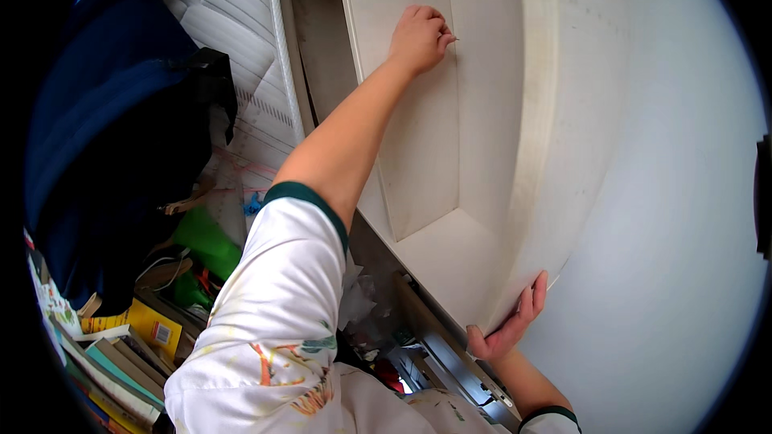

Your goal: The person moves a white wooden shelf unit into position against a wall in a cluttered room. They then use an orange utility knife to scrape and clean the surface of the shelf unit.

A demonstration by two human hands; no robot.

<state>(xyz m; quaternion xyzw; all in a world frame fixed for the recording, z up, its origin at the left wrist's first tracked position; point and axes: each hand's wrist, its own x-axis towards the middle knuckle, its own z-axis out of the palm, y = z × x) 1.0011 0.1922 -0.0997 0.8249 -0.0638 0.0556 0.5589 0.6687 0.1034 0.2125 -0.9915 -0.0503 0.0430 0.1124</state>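
Observation:
A pale cream wooden cabinet (418, 145), open toward me, stretches up through the middle of the view, with bare panels inside. My left hand (420, 36) reaches into its upper part. The fingers are closed in a pinch close to the inner corner seam; something tiny may show at the fingertips, too small to name. Down at the cabinet's near end, my right hand (513, 323) grips the board edge, thumb on one side and fingers on the other.
A white quilted mattress (241, 24) lies beside the cabinet on the left. On it rests a dark blue bag (104, 104) with black straps. Stacked books (133, 362), a green bag (205, 241) and a metal frame (450, 370) crowd below. A pale wall (667, 273) borders the right.

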